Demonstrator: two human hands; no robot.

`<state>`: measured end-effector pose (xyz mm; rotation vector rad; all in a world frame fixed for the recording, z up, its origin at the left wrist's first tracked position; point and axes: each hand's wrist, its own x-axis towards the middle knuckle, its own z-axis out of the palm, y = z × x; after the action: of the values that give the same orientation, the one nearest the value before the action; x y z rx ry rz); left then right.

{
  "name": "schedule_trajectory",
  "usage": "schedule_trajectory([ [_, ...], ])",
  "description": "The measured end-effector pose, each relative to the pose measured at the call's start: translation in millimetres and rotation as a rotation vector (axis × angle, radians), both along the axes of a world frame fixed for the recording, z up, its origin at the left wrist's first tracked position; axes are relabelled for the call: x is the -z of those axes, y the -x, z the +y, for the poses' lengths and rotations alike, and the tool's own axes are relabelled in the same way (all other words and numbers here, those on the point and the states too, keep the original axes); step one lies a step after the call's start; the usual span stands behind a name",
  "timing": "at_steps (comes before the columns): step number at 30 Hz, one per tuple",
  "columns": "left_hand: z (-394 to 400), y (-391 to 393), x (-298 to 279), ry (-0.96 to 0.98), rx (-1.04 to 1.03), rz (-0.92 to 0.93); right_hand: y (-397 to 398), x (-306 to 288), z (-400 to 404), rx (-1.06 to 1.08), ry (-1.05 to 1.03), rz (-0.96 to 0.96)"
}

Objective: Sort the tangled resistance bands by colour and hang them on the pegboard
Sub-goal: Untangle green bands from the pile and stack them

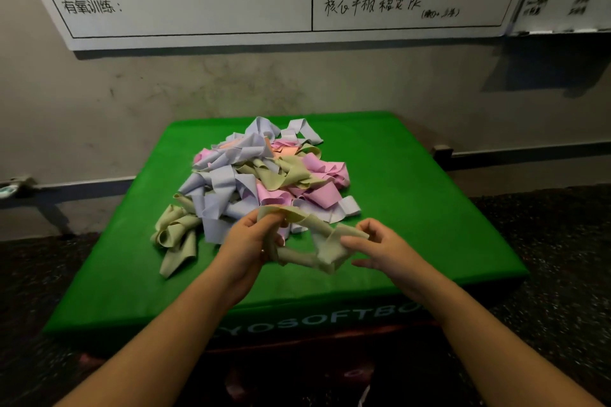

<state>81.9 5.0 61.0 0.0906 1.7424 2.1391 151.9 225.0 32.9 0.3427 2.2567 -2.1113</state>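
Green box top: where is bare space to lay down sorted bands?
The green box top is bare right of the tangled pile and at the left front corner. The middle is crowded; both hands hold an olive band at the front.

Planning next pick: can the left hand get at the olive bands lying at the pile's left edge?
Probably yes. The olive bands lie uncovered on the green mat, nothing between. But the left hand already has a grip on another olive band, shared with the right hand.
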Motion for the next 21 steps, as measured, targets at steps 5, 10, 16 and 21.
schedule_trajectory([
  [5,-18,-4,-3,0.045,-0.085,0.042,3,1,-14,0.133,-0.079,0.071],
  [10,-18,-15,-8,0.095,-0.065,0.112,11,-15,-48,-0.004,-0.143,0.305],
  [16,-23,-20,-11,0.121,0.011,0.200,18,-25,-78,-0.108,-0.080,0.347],
  [21,-28,-22,-6,0.227,0.024,0.273,17,-28,-82,-0.095,-0.034,0.290],
])
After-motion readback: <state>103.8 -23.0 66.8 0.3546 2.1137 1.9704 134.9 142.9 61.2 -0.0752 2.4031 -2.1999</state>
